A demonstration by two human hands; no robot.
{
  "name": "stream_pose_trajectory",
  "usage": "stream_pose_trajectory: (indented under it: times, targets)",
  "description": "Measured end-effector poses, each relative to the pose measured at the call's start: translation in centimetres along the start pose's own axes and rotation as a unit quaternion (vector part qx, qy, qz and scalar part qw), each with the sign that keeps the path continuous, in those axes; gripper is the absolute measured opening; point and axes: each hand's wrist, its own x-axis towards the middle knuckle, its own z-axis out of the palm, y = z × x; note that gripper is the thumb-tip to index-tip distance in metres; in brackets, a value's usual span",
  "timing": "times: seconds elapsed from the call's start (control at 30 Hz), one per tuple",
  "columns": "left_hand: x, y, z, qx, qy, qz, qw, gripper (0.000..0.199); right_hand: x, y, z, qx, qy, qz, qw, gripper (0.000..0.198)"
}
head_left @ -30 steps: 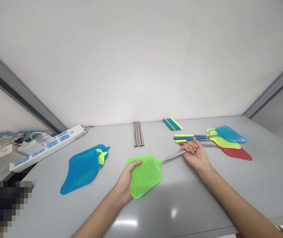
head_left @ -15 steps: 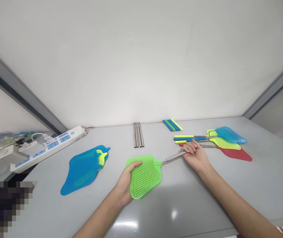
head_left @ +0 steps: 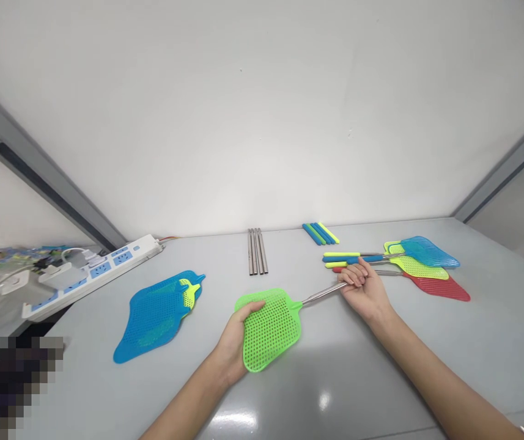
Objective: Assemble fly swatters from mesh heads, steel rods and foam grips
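Observation:
A green fly swatter head [head_left: 271, 330] with a mesh of small holes lies in my left hand [head_left: 234, 342], thumb on top and fingers beneath it. From its neck a metal rod [head_left: 323, 293] runs up to the right. My right hand [head_left: 360, 287] is closed around the rod's far end, which its fingers hide. Just behind that hand lie assembled fly swatters [head_left: 422, 269] in blue, yellow and red, their handles pointing left. Loose blue and yellow swatter heads [head_left: 156, 315] overlap on the table to the left.
Several metal rods [head_left: 257, 252] lie side by side near the wall. Right of them sit several blue, green and yellow handle grips [head_left: 320, 233]. A white power strip [head_left: 119, 260] with plugged-in adapters runs along the left edge of the grey table [head_left: 357, 379].
The view has shifted very slightly. Both hands keep the same hold on the green swatter, and nothing else has visibly moved.

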Motion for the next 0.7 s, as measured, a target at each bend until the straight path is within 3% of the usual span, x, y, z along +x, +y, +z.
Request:
stream_pose_trajectory:
  times: [0.7]
  targets:
    - [-0.28, 0.1, 0.18, -0.005, -0.009, -0.004, 1.0, 0.026, -0.2, 0.13, -0.25, -0.06, -0.013, -0.029, 0.998, 0.038]
